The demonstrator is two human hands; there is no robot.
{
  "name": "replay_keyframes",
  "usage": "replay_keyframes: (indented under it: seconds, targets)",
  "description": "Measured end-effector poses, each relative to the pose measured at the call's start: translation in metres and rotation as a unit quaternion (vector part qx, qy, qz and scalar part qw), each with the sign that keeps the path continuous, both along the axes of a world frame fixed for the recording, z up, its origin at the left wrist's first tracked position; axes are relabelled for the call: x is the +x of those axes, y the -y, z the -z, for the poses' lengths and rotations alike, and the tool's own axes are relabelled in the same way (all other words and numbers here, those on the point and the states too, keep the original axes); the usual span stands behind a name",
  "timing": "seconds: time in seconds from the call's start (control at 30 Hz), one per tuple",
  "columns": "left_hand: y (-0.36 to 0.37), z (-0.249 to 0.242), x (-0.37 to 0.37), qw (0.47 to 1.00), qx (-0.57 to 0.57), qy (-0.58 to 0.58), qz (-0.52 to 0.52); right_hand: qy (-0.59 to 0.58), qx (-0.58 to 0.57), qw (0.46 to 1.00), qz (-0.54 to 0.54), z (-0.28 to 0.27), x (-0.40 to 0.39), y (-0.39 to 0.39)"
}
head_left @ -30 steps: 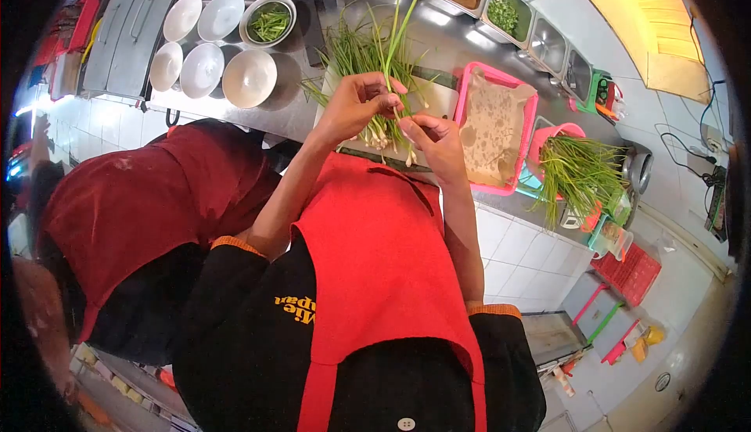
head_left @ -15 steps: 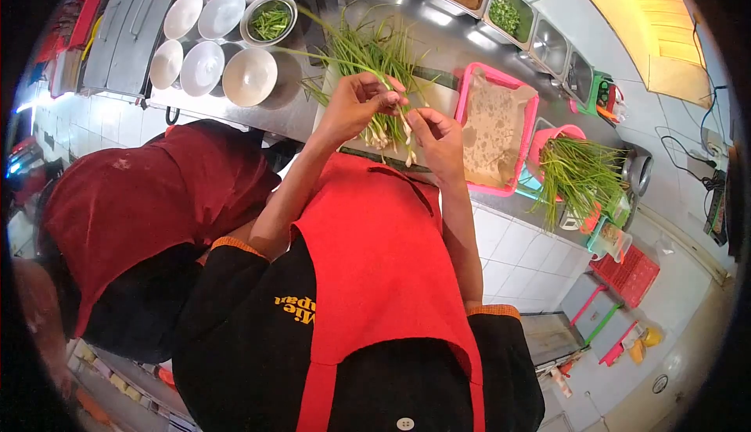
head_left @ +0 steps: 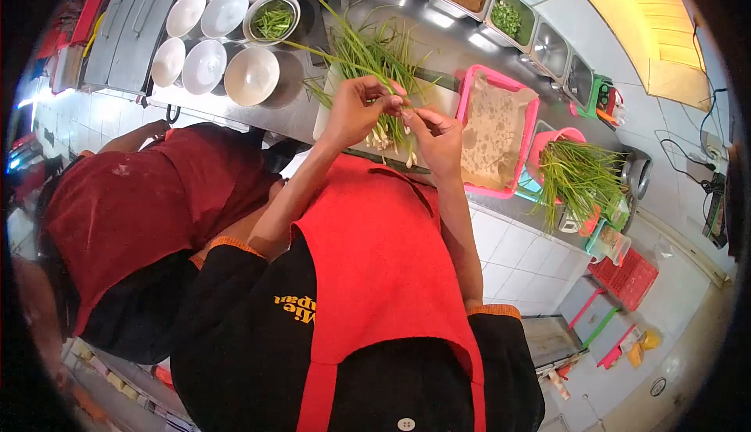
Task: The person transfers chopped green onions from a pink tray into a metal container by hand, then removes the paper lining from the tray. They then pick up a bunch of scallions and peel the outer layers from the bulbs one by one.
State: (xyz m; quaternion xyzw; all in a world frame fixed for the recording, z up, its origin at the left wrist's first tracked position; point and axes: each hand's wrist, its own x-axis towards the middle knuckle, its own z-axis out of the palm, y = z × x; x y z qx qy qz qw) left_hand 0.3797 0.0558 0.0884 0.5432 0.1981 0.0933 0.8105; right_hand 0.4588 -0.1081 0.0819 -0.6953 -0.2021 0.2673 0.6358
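My left hand pinches a spring onion near its pale end, and its long green leaves trail off to the upper left. Thumb and fingers of my right hand close on the lower end of the same stalk, almost touching the left fingertips. Under both hands, a pile of spring onions lies across a white cutting board, white bulbs towards me. My fingers cover part of the stalk.
A pink tray with brown paper stands right of the board. Beyond it, more spring onions fill a pink container. White bowls and a bowl of cut greens sit left. A co-worker in a dark red apron is close by.
My right hand has moved slightly left and up along the stalk, closer to my left hand. The co-worker's arm now shows at the left, near the counter.
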Motion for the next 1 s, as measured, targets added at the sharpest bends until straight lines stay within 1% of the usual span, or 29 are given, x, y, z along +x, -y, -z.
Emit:
replay_keyframes:
  seconds: [0.03,0.07,0.13,0.17,0.23,0.27,0.33,0.4,0.43,0.47,0.5,0.53,0.57,0.6,0.67,0.7,0.77,0.8,0.83,0.87,0.93,1.0]
  targets:
    - [0.000,0.001,0.000,1.000,0.000,0.000,-0.001,-0.026,0.017,0.999,0.012,0.001,0.000,-0.001]
    - [0.000,0.005,0.000,1.000,0.003,-0.001,0.002,-0.026,0.017,0.999,0.011,0.001,0.000,0.000]
    - [0.000,0.007,0.000,1.000,0.008,-0.003,0.003,-0.099,-0.002,0.995,0.029,-0.007,-0.002,-0.002]
    - [0.001,0.008,0.000,1.000,-0.004,0.002,-0.001,-0.099,-0.001,0.995,0.028,-0.007,-0.002,-0.003]
    - [0.001,0.006,0.001,1.000,-0.015,0.007,-0.006,-0.144,-0.018,0.988,0.053,-0.007,-0.003,-0.003]
    - [0.002,0.004,0.001,1.000,-0.006,0.000,-0.014,-0.144,-0.017,0.988,0.053,-0.004,-0.003,-0.002]
    - [0.006,0.004,0.001,1.000,0.008,-0.008,-0.028,-0.141,-0.061,0.986,0.064,0.008,-0.002,-0.001]
    - [0.005,0.014,0.000,0.996,0.074,-0.007,-0.043,-0.076,-0.115,0.988,0.068,0.012,-0.002,0.000]
    - [0.008,0.022,-0.001,0.998,0.062,-0.004,-0.032,-0.051,-0.140,0.985,0.091,0.011,-0.004,0.002]
    - [0.008,0.009,-0.001,0.996,0.070,-0.026,-0.038,0.031,-0.165,0.984,0.057,0.013,0.000,0.003]
    - [0.011,0.010,0.000,0.996,0.066,-0.035,-0.049,0.082,-0.233,0.969,0.023,0.014,0.005,0.006]
    - [0.010,0.015,0.000,0.990,0.119,0.033,-0.069,0.102,-0.188,0.976,0.028,-0.014,-0.003,-0.009]
    - [0.009,0.010,-0.002,0.978,0.199,-0.031,-0.057,0.104,-0.134,0.985,0.034,0.005,-0.001,-0.007]
    - [0.008,0.004,-0.003,0.974,0.211,-0.042,-0.069,0.123,-0.114,0.986,0.019,0.010,0.000,-0.007]
    - [0.002,-0.003,-0.005,0.968,0.228,-0.045,-0.092,0.045,-0.067,0.997,-0.003,0.035,0.008,0.000]
    - [-0.001,-0.008,-0.007,0.970,0.222,-0.030,-0.094,0.053,-0.056,0.997,-0.014,0.031,0.010,-0.003]
    - [0.002,-0.013,-0.005,0.970,0.221,-0.013,-0.104,-0.070,-0.045,0.996,-0.014,0.020,0.010,0.000]
    - [0.000,-0.012,-0.007,0.975,0.199,-0.010,-0.103,-0.015,-0.054,0.998,-0.023,0.016,0.010,-0.004]
    - [0.000,-0.010,-0.008,0.980,0.172,-0.007,-0.098,-0.013,-0.052,0.998,-0.027,0.014,0.010,-0.005]
    - [0.001,-0.009,-0.008,0.980,0.174,-0.005,-0.101,0.001,-0.035,0.999,-0.025,0.011,0.009,-0.005]
    - [0.002,-0.023,-0.013,0.981,0.172,-0.037,-0.078,0.016,-0.017,1.000,-0.020,0.002,0.009,-0.006]
    - [0.006,-0.017,-0.011,0.980,0.178,-0.025,-0.081,0.004,-0.047,0.997,-0.067,0.005,0.011,0.003]
